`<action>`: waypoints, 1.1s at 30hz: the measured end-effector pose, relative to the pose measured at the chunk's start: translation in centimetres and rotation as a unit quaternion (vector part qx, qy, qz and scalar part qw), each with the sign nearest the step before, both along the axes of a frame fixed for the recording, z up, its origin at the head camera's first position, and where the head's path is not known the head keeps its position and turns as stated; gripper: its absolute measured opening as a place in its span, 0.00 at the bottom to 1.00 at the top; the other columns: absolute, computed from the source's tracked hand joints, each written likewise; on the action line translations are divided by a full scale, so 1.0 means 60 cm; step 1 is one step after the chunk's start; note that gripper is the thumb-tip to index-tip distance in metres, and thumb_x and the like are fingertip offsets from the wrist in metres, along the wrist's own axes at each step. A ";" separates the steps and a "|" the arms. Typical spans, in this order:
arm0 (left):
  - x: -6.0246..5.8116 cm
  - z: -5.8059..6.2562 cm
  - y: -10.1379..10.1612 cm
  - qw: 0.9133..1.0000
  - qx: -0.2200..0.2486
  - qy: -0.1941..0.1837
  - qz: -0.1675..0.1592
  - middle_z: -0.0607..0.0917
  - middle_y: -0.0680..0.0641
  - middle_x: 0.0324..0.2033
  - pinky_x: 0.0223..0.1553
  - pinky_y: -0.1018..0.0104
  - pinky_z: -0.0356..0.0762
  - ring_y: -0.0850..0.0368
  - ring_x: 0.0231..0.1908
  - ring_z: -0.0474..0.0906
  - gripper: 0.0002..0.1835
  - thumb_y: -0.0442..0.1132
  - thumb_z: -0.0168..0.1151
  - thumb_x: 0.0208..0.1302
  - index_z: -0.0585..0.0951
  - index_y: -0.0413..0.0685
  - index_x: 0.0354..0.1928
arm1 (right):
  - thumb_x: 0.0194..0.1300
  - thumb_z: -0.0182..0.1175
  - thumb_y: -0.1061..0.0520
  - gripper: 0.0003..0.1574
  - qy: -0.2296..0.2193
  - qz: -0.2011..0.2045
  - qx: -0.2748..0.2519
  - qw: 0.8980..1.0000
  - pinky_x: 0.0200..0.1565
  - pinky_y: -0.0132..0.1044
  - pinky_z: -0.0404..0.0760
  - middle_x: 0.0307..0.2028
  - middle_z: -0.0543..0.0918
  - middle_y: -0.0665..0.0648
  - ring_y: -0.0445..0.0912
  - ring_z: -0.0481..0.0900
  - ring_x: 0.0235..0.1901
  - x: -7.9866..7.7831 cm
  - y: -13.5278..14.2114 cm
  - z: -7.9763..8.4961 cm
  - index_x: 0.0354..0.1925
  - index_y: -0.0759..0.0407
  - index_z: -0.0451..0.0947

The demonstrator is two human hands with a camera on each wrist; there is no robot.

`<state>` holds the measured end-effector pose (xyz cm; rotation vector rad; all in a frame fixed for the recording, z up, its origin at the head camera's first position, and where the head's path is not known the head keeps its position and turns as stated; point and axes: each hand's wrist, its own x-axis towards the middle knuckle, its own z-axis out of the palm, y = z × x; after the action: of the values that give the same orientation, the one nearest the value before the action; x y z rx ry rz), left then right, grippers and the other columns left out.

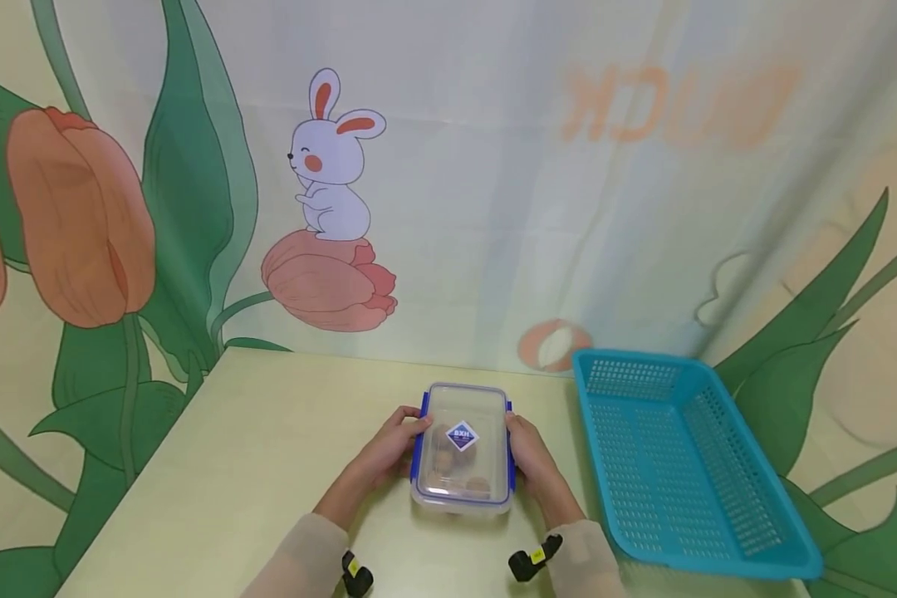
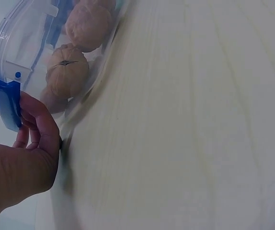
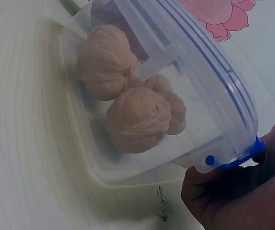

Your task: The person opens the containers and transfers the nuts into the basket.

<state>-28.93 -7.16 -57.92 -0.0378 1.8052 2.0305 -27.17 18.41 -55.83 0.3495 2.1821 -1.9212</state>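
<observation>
A clear plastic food container [image 1: 448, 403] with a diamond-shaped sticker on its lid is low at the table's middle, between both hands. Several walnuts [image 3: 138, 120] show through its wall. My left hand [image 1: 387, 448] grips the left side, and in the left wrist view its fingers are curled about the blue latch [image 2: 7, 103]. On the opposite side, my right hand [image 1: 532, 455] holds the container's edge, its thumb up by the rim. In the right wrist view that hand is beside another blue latch [image 3: 245, 154]; its other fingers are mostly hidden.
A blue perforated plastic basket [image 1: 590, 448] stands to the right of the container. The pale wood-grain table [image 1: 217, 465] ends at the back against a printed curtain [image 1: 463, 208] with tulips and a rabbit.
</observation>
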 end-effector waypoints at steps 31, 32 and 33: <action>-0.008 -0.002 -0.006 1.000 0.007 -0.001 -0.023 0.83 0.39 0.53 0.36 0.54 0.89 0.48 0.46 0.84 0.26 0.56 0.58 0.80 0.65 0.49 0.65 | 0.70 0.63 0.26 0.59 0.052 0.022 0.171 0.984 0.44 0.50 0.88 0.53 0.81 0.70 0.56 0.85 0.46 0.011 0.002 -0.005 0.74 0.71 0.64; -0.008 -0.001 -0.006 1.000 0.006 -0.003 -0.025 0.83 0.38 0.53 0.36 0.53 0.89 0.48 0.47 0.83 0.25 0.56 0.57 0.80 0.65 0.49 0.65 | 0.70 0.63 0.26 0.60 0.051 0.019 0.170 0.984 0.44 0.50 0.88 0.53 0.81 0.70 0.56 0.85 0.46 0.011 0.002 -0.008 0.74 0.71 0.64; -0.008 0.000 -0.006 1.000 0.005 -0.005 -0.026 0.82 0.38 0.53 0.36 0.53 0.89 0.48 0.48 0.83 0.24 0.55 0.56 0.81 0.65 0.49 0.64 | 0.69 0.63 0.25 0.60 0.049 0.017 0.167 0.985 0.44 0.49 0.88 0.53 0.81 0.69 0.56 0.85 0.45 0.010 0.001 -0.010 0.74 0.70 0.64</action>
<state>-29.39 -7.52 -57.91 0.0013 1.7719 2.0001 -26.56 18.49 -56.41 0.2715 2.5601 -1.5836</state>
